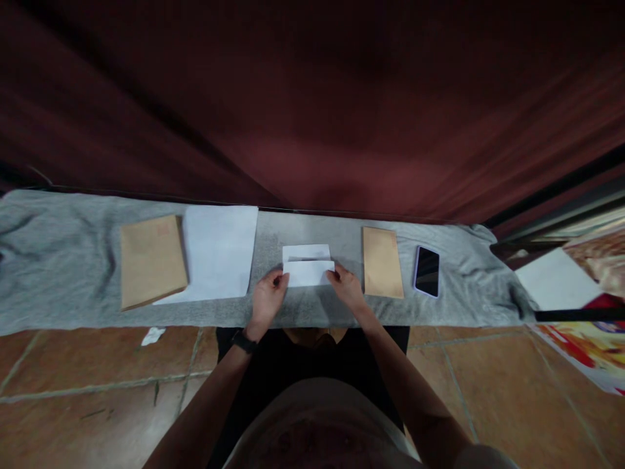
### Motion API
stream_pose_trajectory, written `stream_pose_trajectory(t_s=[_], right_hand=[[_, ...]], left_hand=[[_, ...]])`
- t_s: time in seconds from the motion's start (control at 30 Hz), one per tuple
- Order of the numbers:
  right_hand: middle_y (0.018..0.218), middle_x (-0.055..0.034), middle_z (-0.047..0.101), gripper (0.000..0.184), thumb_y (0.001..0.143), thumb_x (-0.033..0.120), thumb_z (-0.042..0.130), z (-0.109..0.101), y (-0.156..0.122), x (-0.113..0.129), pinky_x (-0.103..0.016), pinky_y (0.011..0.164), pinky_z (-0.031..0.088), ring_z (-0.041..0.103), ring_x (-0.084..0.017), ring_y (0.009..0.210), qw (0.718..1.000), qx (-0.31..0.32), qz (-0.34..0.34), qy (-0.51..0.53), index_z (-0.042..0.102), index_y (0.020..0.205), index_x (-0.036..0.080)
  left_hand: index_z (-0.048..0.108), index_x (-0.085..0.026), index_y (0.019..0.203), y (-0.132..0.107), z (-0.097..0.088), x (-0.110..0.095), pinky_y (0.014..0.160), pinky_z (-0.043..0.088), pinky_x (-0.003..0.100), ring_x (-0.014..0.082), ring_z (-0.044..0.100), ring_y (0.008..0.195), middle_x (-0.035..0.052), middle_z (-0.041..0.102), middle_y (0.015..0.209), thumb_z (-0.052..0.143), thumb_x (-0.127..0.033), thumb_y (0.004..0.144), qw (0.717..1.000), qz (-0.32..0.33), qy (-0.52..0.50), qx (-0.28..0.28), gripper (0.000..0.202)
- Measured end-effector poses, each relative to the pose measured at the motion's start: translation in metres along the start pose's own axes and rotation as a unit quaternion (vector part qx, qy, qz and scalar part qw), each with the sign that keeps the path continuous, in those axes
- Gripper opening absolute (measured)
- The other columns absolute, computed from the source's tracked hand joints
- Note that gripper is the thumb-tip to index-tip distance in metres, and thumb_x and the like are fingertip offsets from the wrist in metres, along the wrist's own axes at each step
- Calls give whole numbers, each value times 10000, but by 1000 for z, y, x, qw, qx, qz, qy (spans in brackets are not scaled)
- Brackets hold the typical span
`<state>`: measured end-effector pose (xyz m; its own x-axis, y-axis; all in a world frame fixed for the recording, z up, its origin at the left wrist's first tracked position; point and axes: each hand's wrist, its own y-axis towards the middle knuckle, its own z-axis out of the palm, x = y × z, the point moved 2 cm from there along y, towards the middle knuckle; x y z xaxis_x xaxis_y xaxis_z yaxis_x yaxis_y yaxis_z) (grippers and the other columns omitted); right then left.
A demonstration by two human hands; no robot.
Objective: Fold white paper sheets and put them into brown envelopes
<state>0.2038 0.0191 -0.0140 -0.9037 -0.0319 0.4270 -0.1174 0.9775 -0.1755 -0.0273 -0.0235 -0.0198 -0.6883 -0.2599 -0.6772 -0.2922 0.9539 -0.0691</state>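
At frame centre, the left hand (pixel 269 296) and right hand (pixel 346 286) pinch a folded white paper (pixel 308 273). A brown envelope (pixel 383 262) lies centre-right.

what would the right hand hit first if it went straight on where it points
The paper, whose right end the right hand holds. Beyond it, the line seems to cross the grey cloth toward the red backdrop, though depth there is unclear.
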Motion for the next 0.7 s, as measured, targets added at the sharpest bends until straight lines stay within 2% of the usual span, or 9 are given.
stream_pose_trajectory(t_s=[0.2,0.33,0.7], right_hand=[[1052,-69,784,308,1068,391,474,-2,9,10,-282,782,505,741,-220,944,998,19,49,-46,663,1249,229],[1018,-69,781,306,1060,408,479,-2,10,15,-302,790,512,743,-234,942,996,11,75,-44,644,1250,234],[1045,-134,778,334,1055,400,493,-2,23,25,-358,896,498,745,-272,976,995,-30,76,-64,598,1276,173]], left_hand=[[765,-227,1019,9,-5,-12,740,495,271,196,732,847,51,806,991,549,-385,982,998,-44,48,24,270],[768,-232,1032,15,-7,-18,730,480,278,217,736,876,61,809,1017,544,-406,985,992,-73,91,40,288],[760,-244,1070,32,-8,-30,695,458,304,260,736,917,96,802,1044,506,-453,997,980,-99,166,37,337]])
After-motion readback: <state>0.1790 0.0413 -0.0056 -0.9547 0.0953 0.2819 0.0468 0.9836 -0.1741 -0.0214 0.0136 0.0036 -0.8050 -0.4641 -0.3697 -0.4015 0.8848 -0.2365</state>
